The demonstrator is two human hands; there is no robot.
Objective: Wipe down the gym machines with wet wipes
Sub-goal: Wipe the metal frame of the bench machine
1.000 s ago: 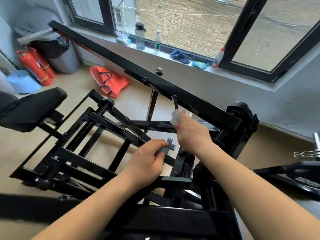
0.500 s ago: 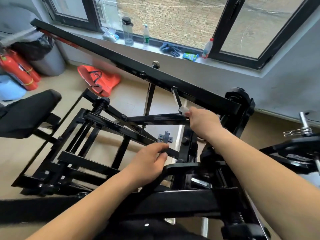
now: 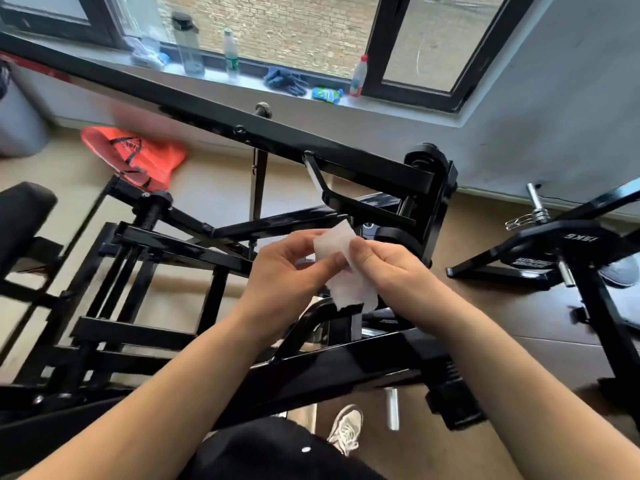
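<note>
Daylight from a wide window [image 3: 277,29] falls on a gym room with a beige floor [image 3: 207,188] and black steel equipment. At the centre of the frame the wet wipe [image 3: 349,288], white and crumpled, is held up in the air between both hands, above the machine and not touching it. The left hand [image 3: 287,271] pinches its left edge with the thumb and curled fingers [image 3: 301,240], and the right hand [image 3: 393,270] pinches the right edge in the same way, so both are closed on the wipe and neither is free. I judge that the person is unfolding or turning the wipe to find a clean side. To do this well, it is better to open it flat, fold the dirty face inside, and take it in one hand with the fresh face outward before going to the next bar. Under and around the hands is the black machine [image 3: 311,157], its long beam crossing the upper half. At the right edge a weight plate [image 3: 554,242] sits on a second frame. Further out, at the top, the window sill [image 3: 398,105] carries bottles [image 3: 188,46], dark gloves [image 3: 285,81] and a green packet [image 3: 325,94]; an orange bag [image 3: 138,154] lies on the floor at the left
</note>
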